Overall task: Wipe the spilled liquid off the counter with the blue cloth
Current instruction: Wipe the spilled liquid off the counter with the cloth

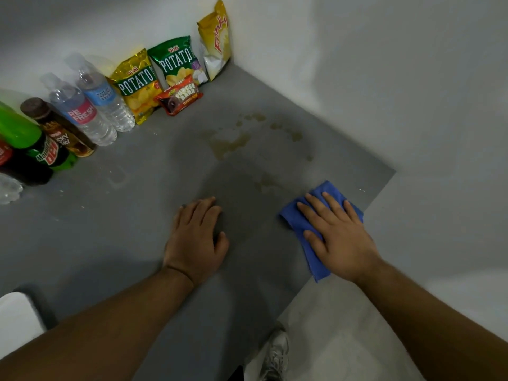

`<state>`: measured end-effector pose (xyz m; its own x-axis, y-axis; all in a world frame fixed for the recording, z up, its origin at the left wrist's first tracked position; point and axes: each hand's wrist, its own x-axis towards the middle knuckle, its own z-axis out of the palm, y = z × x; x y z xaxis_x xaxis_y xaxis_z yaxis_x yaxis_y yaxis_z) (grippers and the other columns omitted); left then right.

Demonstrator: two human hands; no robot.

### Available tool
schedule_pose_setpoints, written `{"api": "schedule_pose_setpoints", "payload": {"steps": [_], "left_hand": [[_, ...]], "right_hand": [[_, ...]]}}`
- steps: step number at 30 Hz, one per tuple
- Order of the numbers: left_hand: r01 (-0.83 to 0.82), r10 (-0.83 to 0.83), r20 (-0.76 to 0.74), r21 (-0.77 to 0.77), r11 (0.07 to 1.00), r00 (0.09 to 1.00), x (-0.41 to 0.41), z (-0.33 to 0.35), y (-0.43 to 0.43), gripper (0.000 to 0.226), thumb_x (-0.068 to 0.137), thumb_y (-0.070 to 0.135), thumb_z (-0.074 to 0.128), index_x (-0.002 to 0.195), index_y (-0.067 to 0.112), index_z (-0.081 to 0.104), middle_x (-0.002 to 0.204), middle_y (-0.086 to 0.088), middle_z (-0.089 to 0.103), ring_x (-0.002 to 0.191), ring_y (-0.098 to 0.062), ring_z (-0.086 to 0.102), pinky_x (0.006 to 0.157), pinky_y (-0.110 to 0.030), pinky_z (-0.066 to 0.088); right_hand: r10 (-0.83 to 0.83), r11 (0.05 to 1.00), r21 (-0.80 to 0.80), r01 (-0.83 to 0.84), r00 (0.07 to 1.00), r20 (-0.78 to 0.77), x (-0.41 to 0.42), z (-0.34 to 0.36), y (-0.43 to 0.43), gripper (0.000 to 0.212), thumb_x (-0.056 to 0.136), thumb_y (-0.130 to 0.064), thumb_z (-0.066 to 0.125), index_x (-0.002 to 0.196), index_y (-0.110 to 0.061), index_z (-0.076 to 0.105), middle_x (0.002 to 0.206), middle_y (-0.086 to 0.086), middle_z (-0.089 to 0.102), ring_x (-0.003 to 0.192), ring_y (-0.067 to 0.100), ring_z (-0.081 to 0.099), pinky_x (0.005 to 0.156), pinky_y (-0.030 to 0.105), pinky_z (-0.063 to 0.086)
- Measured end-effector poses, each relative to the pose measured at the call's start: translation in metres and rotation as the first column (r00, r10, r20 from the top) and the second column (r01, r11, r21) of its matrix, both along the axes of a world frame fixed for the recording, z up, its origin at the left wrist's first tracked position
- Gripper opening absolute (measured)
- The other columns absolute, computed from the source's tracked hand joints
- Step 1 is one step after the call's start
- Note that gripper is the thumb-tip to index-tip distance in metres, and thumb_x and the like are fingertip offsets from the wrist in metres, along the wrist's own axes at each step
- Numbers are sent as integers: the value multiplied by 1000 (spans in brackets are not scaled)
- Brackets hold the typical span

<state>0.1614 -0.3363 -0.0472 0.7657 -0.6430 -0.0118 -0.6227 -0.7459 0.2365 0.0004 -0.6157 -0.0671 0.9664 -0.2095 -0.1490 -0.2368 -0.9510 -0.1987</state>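
The right hand [339,237] presses flat, fingers spread, on the blue cloth [316,259] at the counter's [123,229] near right edge, with the brownish spill [228,144] lying farther back and to its left, while the left hand [196,237] rests empty alongside.

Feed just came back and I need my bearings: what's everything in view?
counter: one, grey, centre
spilled liquid: several patches, brownish, mid-counter
blue cloth: one, blue, counter's right edge
water bottles: two, clear, left wall
Mountain Dew bottle: one, green, far left
brown bottle: one, brown, beside it
dark bottle: one, red label, left edge
Oishi Potato bags: two, yellow, green, back wall
Fudgee Barr pack: one, red, before them
yellow snack bag: one, yellow, back corner
shoe: one, white, floor
left hand: flat on counter
right hand: pressing the cloth
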Motion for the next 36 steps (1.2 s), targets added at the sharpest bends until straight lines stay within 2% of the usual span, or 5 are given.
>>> {"api": "schedule_pose_setpoints", "payload": {"steps": [4, 10, 18, 26, 36], "left_hand": [[-26, 26, 42, -9, 1000, 999, 1, 3, -15, 61, 81, 45, 50, 125, 5, 64, 138, -18, 59, 122, -42, 55, 106, -52, 45], [71, -68, 78, -42, 997, 995, 26, 5, -48, 61, 80, 43, 58, 126, 4, 65, 142, -19, 58, 125, -44, 55, 108, -59, 43], [67, -64, 50, -55, 996, 997, 31, -9, -50, 61, 82, 46, 54, 129, 8, 64, 146, -13, 57, 132, -37, 54, 117, -58, 36], [73, -71, 33, -46, 996, 997, 33, -9, -50, 59, 81, 42, 62, 129, 8, 63, 148, -12, 56, 135, -37, 52, 117, -57, 36], [82, -79, 47, -58, 995, 996, 35, -12, -51, 58, 79, 39, 69, 127, 7, 64, 146, -13, 56, 133, -38, 52, 114, -57, 38]], "right_hand": [[-145, 989, 1, 145, 989, -10, 40, 5, 20, 63, 107, -54, 27, 165, -33, 15, 173, -6, 11, 160, 29, -1, 127, 57, -1], [59, 996, 66, -61, 998, 29, 5, -1, 28, 59, 108, -57, 22, 164, -41, 12, 173, -16, 6, 160, 15, -6, 129, 51, -1], [-252, 967, -44, 249, 965, -73, 30, 2, 3, 71, 100, -68, 2, 164, -39, -2, 173, -10, -4, 159, 23, -13, 126, 54, -10], [-37, 999, 33, 38, 999, -38, 11, -1, -3, 62, 105, -66, 10, 162, -46, -5, 172, -20, -6, 158, 11, -15, 129, 52, -1], [-212, 977, -56, 208, 974, -79, 63, 3, -11, 75, 98, -68, -1, 165, -34, -4, 174, -6, -5, 159, 26, -13, 127, 52, -8]]}}
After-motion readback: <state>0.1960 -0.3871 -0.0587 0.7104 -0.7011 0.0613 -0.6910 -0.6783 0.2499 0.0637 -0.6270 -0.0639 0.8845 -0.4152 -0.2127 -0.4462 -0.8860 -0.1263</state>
